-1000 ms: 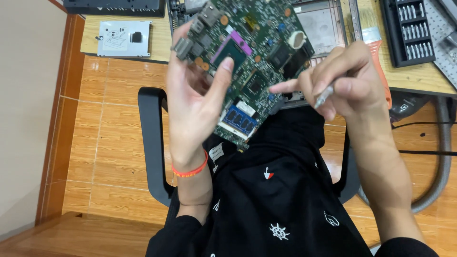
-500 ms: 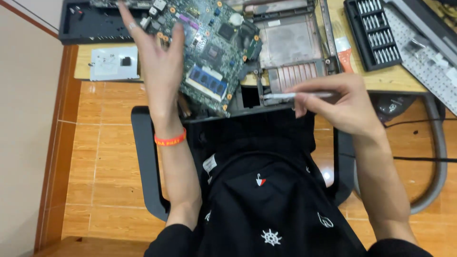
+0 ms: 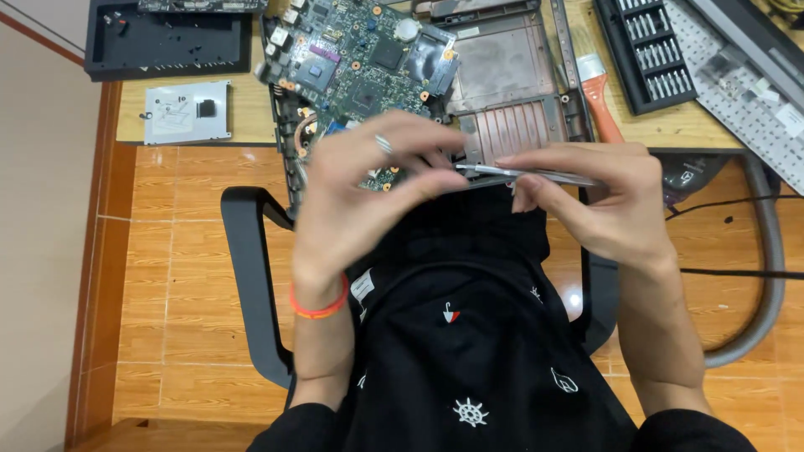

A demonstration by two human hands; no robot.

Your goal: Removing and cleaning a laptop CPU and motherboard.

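My right hand [image 3: 615, 205] holds thin metal tweezers [image 3: 528, 174] level above my lap, tips pointing left. My left hand [image 3: 360, 201], with an orange band on its wrist, has its thumb and fingers pinched around the tips of the tweezers. Whether anything small sits between the tips is hidden by the fingers. Just beyond my hands, a green motherboard [image 3: 368, 59] lies on the opened laptop base [image 3: 511, 75] at the near edge of the wooden table [image 3: 251, 117].
On the table are a black bit set [image 3: 645, 50], an orange-handled brush [image 3: 599, 96], a detached keyboard [image 3: 741, 79], a black cover panel [image 3: 167, 42] and a silver drive bracket [image 3: 186, 110]. Chair armrests [image 3: 251, 285] flank my lap. A grey hose [image 3: 766, 276] and black cables lie on the floor at right.
My left hand put the motherboard down on the laptop base and came back to the tweezers' tips. My right hand moved the tweezers toward the middle, over my lap.
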